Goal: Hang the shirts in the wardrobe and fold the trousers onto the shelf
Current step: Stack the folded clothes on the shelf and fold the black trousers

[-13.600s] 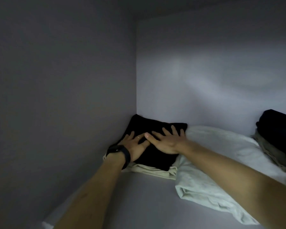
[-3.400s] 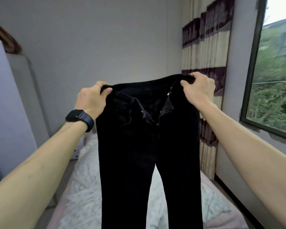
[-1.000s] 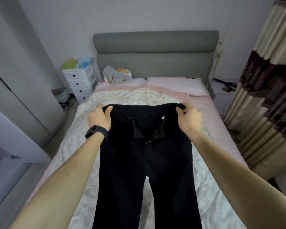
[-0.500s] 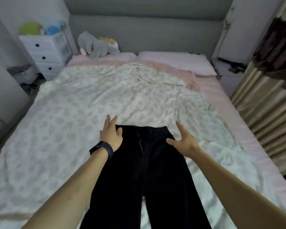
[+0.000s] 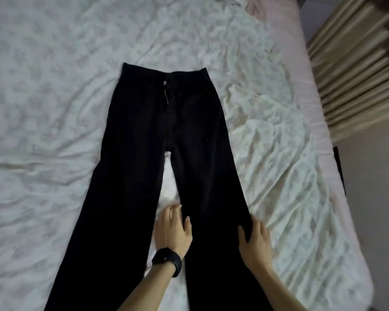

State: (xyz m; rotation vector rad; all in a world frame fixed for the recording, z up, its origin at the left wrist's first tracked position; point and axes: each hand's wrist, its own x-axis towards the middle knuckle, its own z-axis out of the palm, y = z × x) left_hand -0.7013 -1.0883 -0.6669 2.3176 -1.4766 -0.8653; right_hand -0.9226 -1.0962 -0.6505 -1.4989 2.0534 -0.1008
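One trousers (image 5: 166,122) leg — pinched between left hand (image 5: 173,230) and right hand (image 5: 255,241).

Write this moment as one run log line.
black trousers: unfolded, flat on bed | left hand: touches one leg's inner edge | right hand: touches its outer edge

Blk trousers (image 5: 195,135), wht floral sheet (image 5: 43,97), beige curtain (image 5: 350,70).

blk smartwatch (image 5: 167,261) L wrist | thin ring (image 5: 177,214) L hand (image 5: 173,231) | forearms (image 5: 142,290) bare
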